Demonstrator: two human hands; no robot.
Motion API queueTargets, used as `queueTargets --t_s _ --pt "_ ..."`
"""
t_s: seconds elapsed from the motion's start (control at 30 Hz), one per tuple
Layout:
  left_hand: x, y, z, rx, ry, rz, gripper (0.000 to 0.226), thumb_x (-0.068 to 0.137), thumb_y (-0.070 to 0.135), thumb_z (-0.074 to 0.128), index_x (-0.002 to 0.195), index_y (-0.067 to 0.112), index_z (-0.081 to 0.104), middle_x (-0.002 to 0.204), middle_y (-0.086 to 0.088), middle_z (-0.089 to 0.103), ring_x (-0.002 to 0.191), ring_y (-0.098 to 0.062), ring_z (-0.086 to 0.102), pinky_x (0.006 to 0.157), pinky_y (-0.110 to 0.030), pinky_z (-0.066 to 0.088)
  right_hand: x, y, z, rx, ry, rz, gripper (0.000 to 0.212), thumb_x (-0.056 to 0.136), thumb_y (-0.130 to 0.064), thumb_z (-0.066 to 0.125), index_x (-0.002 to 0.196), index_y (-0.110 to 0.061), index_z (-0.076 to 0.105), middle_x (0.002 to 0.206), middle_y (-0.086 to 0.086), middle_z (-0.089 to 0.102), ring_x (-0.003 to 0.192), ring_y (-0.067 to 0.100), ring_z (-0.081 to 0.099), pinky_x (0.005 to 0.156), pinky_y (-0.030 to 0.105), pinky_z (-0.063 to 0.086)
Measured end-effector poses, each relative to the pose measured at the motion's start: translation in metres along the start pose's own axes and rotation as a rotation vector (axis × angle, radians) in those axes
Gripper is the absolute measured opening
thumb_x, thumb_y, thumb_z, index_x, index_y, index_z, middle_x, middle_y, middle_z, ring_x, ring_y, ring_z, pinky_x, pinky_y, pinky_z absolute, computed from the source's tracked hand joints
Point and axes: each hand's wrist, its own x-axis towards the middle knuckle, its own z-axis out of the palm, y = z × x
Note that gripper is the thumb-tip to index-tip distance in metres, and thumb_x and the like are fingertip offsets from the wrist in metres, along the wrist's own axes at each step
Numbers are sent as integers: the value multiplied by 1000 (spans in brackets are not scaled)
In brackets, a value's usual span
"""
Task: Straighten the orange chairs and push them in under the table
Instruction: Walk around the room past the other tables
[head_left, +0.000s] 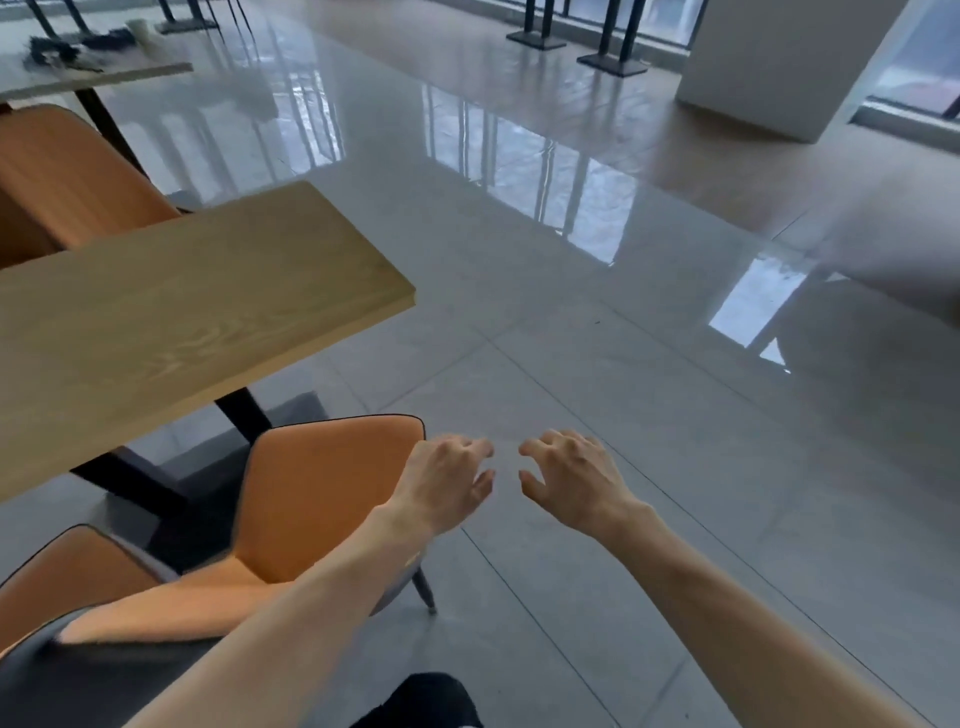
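Observation:
A light wooden table (197, 306) on black legs fills the left of the head view. An orange chair (322, 493) stands below its near edge, angled, with its seat partly under the tabletop. My left hand (447, 480) hovers at the chair's right edge, fingers curled and apart, holding nothing. My right hand (571, 475) floats beside it over the bare floor, also empty with fingers spread. A second orange chair (72, 577) shows at the lower left. A third orange chair (67, 176) stands beyond the table's far side.
Glossy grey floor tiles (623, 364) stretch right and ahead. Another table (93, 73) with dark clutter stands at the far left. A white pillar (779, 62) and black table bases (613, 62) line the back by the windows.

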Motion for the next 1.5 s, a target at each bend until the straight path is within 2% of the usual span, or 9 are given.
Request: queueTargets --t_s 0.3,0.5,0.63,1.0,1.23,1.5 --pt "169 -16 23 -48 -75 13 30 93 30 49 117 14 58 116 -7 65 105 -26 58 88 -39 47 125 105 -14 -24 -40 47 33 93 -34 47 119 -15 56 117 8 63 109 27 54 90 39 43" --pt "305 -46 14 -67 -60 -12 31 93 29 48 119 17 57 118 -5 64 109 -25 57 90 -34 44 253 171 -49 -71 -77 25 35 94 -36 45 121 -16 55 117 6 62 109 26 53 91 38 41" --pt "379 -67 -4 -78 -20 -30 31 93 31 48 119 16 58 118 -5 65 108 -24 58 90 -36 44 326 194 -72 -93 -71 -4 35 95 -37 44 121 -17 55 116 5 62 109 26 53 91 36 40" --pt "571 -181 -31 -62 23 -276 33 94 33 47 122 19 56 122 -2 63 113 -22 55 91 -35 41 588 245 -98 -68 -60 -185 34 94 -37 45 120 -17 56 117 5 62 110 25 53 92 37 41" --pt "696 -277 -79 -54 74 -469 34 94 33 46 124 19 55 121 -6 63 111 -25 56 89 -36 43 780 241 -129 -52 -71 -369 35 94 -36 45 121 -17 55 120 6 62 111 25 54 94 38 42" --pt "757 -406 -120 -66 193 -716 32 94 33 49 122 19 56 120 -4 65 109 -24 58 90 -37 44 953 168 -133 -83 -135 -610 35 94 -36 46 120 -16 56 116 7 64 111 26 54 93 39 41"
